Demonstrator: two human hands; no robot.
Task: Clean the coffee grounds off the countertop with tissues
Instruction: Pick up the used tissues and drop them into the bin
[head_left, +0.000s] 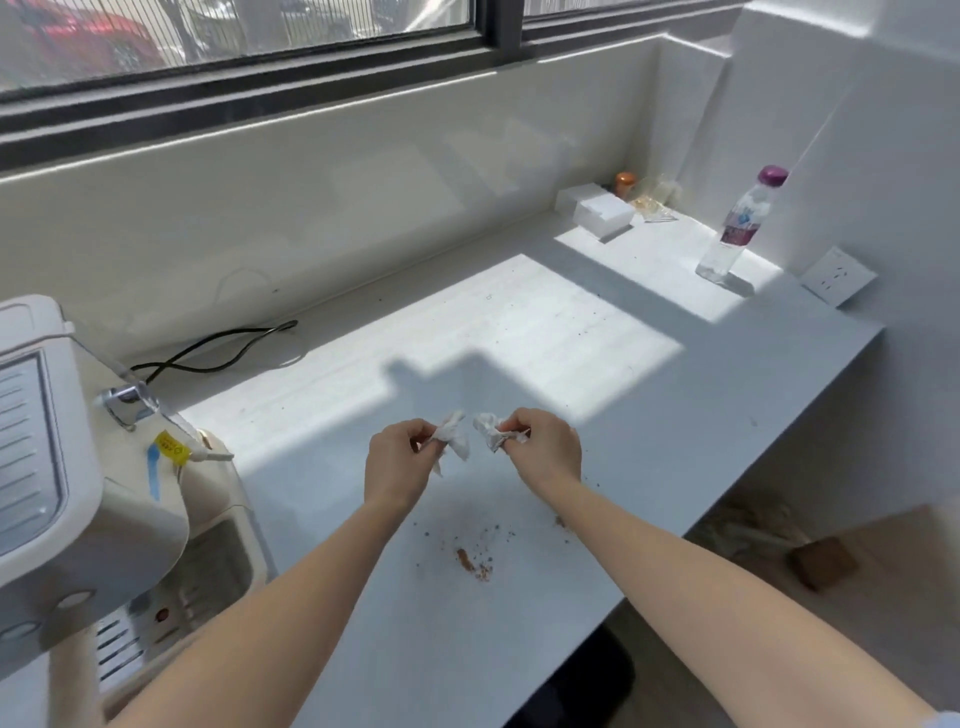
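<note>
Gripping tissue scraps (457, 440) near grounds (470, 561); bottle (737, 228) capped.

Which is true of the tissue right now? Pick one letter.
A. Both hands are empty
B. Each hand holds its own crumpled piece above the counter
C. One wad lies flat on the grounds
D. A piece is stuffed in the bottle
B: the left hand and right hand each pinch a separate crumpled tissue piece, while the coffee grounds lie nearer the person on the countertop, untouched.

Coffee grounds (474, 564) on white countertop (649, 415)
</note>
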